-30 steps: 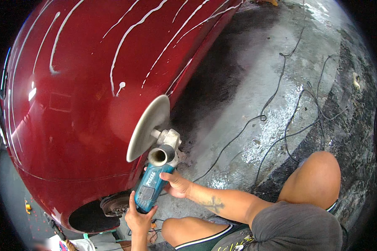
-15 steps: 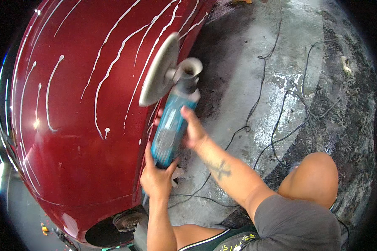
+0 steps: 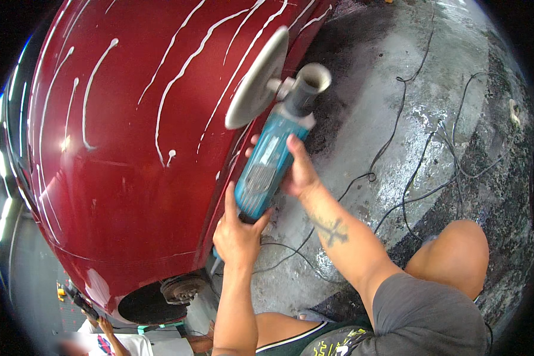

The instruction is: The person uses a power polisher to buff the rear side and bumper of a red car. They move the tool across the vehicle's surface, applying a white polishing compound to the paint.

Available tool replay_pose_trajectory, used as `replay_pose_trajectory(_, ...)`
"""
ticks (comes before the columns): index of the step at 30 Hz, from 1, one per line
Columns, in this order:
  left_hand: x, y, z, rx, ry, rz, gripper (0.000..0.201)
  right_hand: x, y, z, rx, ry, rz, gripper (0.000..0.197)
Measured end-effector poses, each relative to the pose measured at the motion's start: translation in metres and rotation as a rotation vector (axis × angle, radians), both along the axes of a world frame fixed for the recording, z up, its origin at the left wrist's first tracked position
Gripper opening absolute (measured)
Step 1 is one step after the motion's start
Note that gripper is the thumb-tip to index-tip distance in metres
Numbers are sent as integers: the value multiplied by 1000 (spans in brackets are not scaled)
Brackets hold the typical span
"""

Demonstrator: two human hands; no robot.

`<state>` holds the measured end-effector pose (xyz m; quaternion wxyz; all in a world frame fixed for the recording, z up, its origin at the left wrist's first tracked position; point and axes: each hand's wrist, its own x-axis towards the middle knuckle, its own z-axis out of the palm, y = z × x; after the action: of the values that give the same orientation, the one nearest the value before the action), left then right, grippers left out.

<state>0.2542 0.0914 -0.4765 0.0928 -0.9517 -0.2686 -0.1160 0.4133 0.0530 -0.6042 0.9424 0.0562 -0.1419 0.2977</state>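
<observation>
Both my hands hold a blue electric polisher, its housing [image 3: 266, 169] slanting up and away from me. My left hand [image 3: 237, 237] is closed round its rear end, near the black tail. Farther up, my right hand [image 3: 300, 171] grips the middle of the body, thumb on top, most fingers hidden behind it. A round white buffing pad [image 3: 257, 80] on the tool's head stands edge-on beside a dark red car panel [image 3: 110, 196]; whether it touches cannot be told. Thin white streaks of liquid [image 3: 187, 65] run across the panel.
A black cable [image 3: 391, 139] loops over the wet, stained concrete floor [image 3: 374, 89] on the right. An open wheel arch with a bare hub [image 3: 183, 289] lies near the car's lower end. Another person's arm [image 3: 115, 341] and a dark tool [image 3: 82, 301] appear at lower left.
My view has shifted, so the car and floor sit higher and farther right. The polisher has moved slightly right against the panel. Another person has come into sight at lower left.
</observation>
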Motion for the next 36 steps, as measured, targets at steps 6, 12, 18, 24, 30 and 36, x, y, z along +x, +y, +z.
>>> replay_pose_trajectory(6,-134,51,4,-25,27,103,111,-123,56,-28,67,-57,321,101)
replay_pose_trajectory(12,-249,89,9,-7,4,136,113,-224,102,-34,33,-95,563,99)
replay_pose_trajectory(18,-230,92,2,-10,-21,113,111,-208,93,-28,44,-43,472,91)
replay_pose_trajectory(24,-111,49,-25,-32,-66,24,111,-94,38,-20,30,-23,148,99)
replay_pose_trajectory(30,42,-10,-43,-147,-145,-72,105,54,-22,-12,-59,2,-149,93)
replay_pose_trajectory(36,93,-46,-29,-106,-136,-102,104,99,-57,6,-67,38,-221,86)
